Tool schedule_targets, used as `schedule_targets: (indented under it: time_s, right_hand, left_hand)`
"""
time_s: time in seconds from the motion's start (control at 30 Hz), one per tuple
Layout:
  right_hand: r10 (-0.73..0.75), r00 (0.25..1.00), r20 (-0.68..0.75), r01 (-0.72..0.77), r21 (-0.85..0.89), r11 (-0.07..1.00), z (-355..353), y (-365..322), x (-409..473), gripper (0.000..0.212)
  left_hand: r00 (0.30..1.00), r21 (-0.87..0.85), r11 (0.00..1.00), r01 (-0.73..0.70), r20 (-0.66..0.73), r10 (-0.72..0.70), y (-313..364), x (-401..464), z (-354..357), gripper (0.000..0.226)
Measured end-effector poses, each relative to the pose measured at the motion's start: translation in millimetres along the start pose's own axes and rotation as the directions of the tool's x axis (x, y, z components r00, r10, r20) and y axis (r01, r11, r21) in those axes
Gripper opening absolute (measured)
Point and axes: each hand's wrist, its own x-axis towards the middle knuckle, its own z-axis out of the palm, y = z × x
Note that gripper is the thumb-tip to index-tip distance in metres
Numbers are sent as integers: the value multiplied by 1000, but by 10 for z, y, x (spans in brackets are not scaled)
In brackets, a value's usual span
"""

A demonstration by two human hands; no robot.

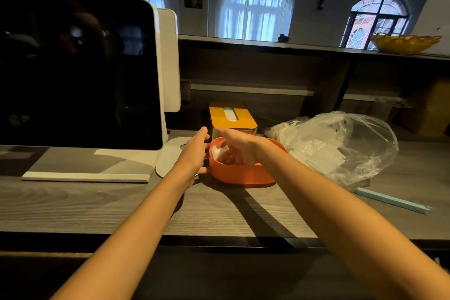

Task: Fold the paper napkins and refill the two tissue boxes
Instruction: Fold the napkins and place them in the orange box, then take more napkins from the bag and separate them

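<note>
Two bare forearms stretch out over the wooden counter. Left hand sits against the near-left wall of the open orange tissue box, fingers straight and held together. Right hand reaches down inside it onto the white napkins; whether those fingers pinch or press, I cannot tell. Just right, a crumpled clear plastic bag, a pale green stick near it. Behind the orange one, the yellow tissue box, lid on. Left, a dark monitor
</note>
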Motion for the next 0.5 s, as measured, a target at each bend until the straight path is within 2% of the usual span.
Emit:
schedule_targets:
  time_s: [0.07,0.13,0.2,0.27,0.37,0.5]
  right_hand:
    - [-59,998,-10,59,48,997,-36,23,-39,78]
    - [-164,985,-57,171,149,974,-115,36,-123,71]
    - [-269,947,-179,313,308,899,-235,50,-258,61]
    - [-328,883,-337,455,441,774,-360,96,-423,54]
    - [-358,768,-531,611,441,657,-524,250,-686,48]
    - [-306,644,-701,714,409,568,-831,596,-938,41]
  left_hand:
    - [1000,21,1000,-14,-19,15,49,-22,30,55]
    - [990,106,987,-117,-65,124,132,-57,73,49]
    - [957,141,957,-252,-110,268,249,-108,158,37]
    - [932,87,938,-334,-115,343,367,-157,317,33]
    - [913,-12,916,-402,-79,400,524,-274,678,32]
    - [899,-107,895,-432,29,438,627,-417,1298,36]
